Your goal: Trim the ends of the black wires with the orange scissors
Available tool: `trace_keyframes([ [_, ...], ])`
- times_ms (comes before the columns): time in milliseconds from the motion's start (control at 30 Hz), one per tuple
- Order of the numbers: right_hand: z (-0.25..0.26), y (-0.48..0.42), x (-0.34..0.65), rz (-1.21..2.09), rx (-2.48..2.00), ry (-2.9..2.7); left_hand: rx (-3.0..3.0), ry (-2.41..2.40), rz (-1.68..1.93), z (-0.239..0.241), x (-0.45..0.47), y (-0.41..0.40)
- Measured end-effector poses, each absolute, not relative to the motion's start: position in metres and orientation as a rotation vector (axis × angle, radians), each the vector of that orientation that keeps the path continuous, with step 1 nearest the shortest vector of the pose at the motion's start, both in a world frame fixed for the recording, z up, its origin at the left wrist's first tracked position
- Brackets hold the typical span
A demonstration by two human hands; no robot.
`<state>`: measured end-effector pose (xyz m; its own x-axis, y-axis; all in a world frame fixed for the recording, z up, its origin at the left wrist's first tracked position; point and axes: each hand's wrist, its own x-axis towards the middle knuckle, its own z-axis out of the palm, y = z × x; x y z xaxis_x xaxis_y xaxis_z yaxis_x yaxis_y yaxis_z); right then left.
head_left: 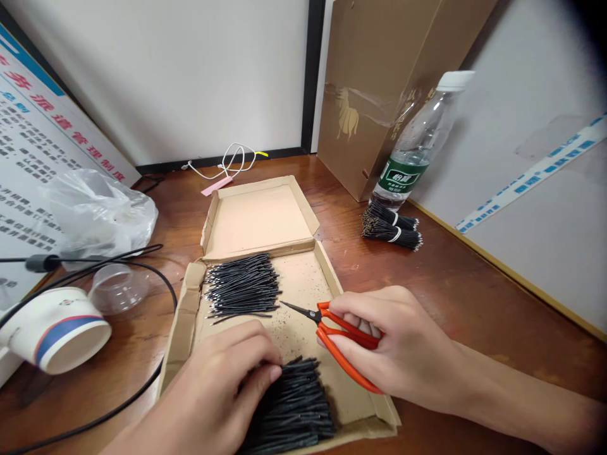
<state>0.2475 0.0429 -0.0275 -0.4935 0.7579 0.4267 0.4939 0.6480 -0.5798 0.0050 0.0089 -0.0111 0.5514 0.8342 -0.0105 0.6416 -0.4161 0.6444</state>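
Observation:
My right hand (393,344) is closed round the orange handles of small scissors (339,338), whose dark tips point left over a flat cardboard box (258,218). My left hand (225,385) rests on a heap of short black wires (296,407) at the box's near end, thumb and fingers pinched on the pile. A second, neater heap of black wires (243,284) lies further back in the box. Fine black scraps speckle the cardboard between the two heaps.
Two tied bundles of black wires (391,227) lie by a plastic water bottle (417,148) and a brown box (374,95). To the left are a tipped paper cup (57,328), a clear lid (116,287), a plastic bag (97,208) and a black cable (118,404).

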Motion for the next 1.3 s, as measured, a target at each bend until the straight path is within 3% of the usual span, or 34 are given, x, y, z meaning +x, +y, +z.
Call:
trace_keyframes([
  [200, -0.022, 0.041, 0.248, 0.623, -0.944, -2.204, 2.069, 1.45, 0.424, 0.0, 0.005, 0.007],
  [467, -0.022, 0.038, 0.248, 0.625, -0.959, -2.228, 2.096, 1.292, 0.465, -0.005, 0.006, 0.015],
  [900, -0.019, 0.031, 0.248, 0.637, -1.022, -2.305, 1.976, 1.443, 0.586, 0.001, 0.01, 0.005],
  [1300, -0.02, 0.029, 0.248, 0.644, -1.008, -2.332, 2.241, 1.419, 0.527, 0.004, 0.002, 0.011],
])
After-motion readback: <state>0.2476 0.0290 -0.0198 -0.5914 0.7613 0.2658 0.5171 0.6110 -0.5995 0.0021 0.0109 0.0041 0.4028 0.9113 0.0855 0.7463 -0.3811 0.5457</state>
